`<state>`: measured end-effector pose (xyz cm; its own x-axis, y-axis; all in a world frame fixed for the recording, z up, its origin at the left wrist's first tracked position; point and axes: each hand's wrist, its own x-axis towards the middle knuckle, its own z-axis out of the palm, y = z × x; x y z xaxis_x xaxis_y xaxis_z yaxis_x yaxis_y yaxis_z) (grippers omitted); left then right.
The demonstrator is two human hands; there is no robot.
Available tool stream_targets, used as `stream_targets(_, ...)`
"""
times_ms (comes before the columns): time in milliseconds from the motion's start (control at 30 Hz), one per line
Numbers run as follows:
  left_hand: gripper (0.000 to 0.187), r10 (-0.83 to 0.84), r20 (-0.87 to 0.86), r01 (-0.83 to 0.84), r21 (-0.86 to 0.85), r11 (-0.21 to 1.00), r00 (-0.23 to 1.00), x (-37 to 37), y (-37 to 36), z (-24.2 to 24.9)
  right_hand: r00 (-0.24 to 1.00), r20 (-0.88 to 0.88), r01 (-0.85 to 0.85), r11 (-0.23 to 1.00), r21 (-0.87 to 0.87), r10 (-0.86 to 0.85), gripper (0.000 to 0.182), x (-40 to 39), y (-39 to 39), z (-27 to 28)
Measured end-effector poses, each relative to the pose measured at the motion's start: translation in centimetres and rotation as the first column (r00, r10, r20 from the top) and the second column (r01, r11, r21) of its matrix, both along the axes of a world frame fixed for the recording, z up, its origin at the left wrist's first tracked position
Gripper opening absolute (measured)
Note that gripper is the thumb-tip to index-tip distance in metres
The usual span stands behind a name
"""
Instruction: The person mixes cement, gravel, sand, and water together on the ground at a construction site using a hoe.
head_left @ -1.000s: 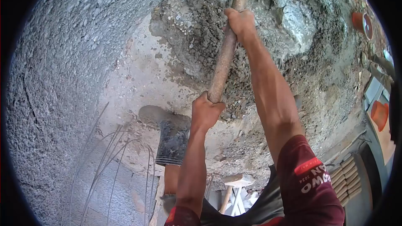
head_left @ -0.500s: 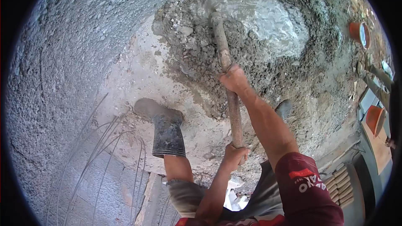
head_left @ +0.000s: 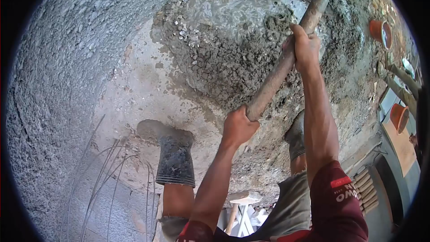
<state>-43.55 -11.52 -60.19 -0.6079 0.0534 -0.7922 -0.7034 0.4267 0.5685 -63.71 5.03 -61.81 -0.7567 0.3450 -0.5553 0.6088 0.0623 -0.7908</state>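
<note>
A thick wooden handle (head_left: pixel 273 83) slants from lower centre to the upper right, where its far end is blurred near the edge of the wet mix. My left hand (head_left: pixel 240 127) is closed round its lower end. Farther up, my right hand (head_left: pixel 306 47) grips the same handle. Beneath it lies a mound of grey, lumpy mortar (head_left: pixel 224 62) with gravel in it. Cloudy water (head_left: pixel 237 6) pools at the top of the mound. The tool's head cannot be made out.
Rubber boots (head_left: pixel 176 157) stand on the pale ground. Bent wires (head_left: pixel 107 175) rise at lower left beside a rough wall (head_left: pixel 58 85). At right are an orange bucket (head_left: pixel 380 32), another orange container (head_left: pixel 399 117), a board (head_left: pixel 400 148) and part of another person (head_left: pixel 405 85).
The handle has swung from near upright to a slant toward the upper right and risen closer to the camera. Both hands moved up with it, the right one also rightward.
</note>
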Motion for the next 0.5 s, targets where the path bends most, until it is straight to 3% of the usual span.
stream_targets(100,0.033,-0.065,-0.025,0.06,-0.161,0.985,0.998,-7.6,-6.6,-0.6,0.995,0.003,0.101,0.991,-0.092,-0.101,0.04,-6.3,-6.4,-6.2)
stream_targets(133,0.033,-0.075,-0.018,0.071,-0.168,0.983,0.997,-6.7,-8.7,-1.2,0.995,0.074,0.073,0.995,-0.073,-0.067,0.044,-6.2,-8.9,-7.4)
stream_targets(167,0.031,0.038,0.08,-0.031,-0.082,0.996,0.996,-5.3,-10.7,-2.0,0.989,0.145,0.044,0.997,-0.064,-0.035,0.048,-5.9,-11.5,-8.3)
stream_targets(200,0.028,0.14,0.195,-0.141,-0.006,0.99,0.971,-3.5,-11.8,-2.2,0.977,0.204,-0.063,0.998,-0.026,0.067,0.05,-4.4,-13.6,-8.5)
stream_targets(233,0.028,0.123,0.208,-0.125,-0.006,0.992,0.97,-1.7,-11.8,-1.6,0.951,0.265,-0.17,0.985,0.014,0.161,0.053,-2.8,-15.0,-8.6)
stream_targets(300,0.023,0.383,0.408,-0.409,-0.027,0.912,0.828,2.7,-10.9,0.8,0.861,0.391,-0.396,0.911,0.117,0.324,0.052,0.9,-17.2,-11.4)
stream_targets(367,0.024,0.5,0.448,-0.563,0.007,0.827,0.741,7.6,-8.7,1.8,0.793,0.43,-0.509,0.857,0.078,0.432,0.051,5.0,-17.4,-10.7)
stream_targets(433,0.022,0.54,0.447,-0.614,0.024,0.789,0.713,10.9,-5.5,3.7,0.689,0.487,-0.602,0.798,-0.029,0.537,0.053,8.1,-15.6,-9.4)
stream_targets(500,0.018,0.55,0.508,-0.655,0.036,0.755,0.662,14.1,-0.9,5.0,0.61,0.548,-0.674,0.738,-0.019,0.571,0.057,10.8,-13.1,-7.0)
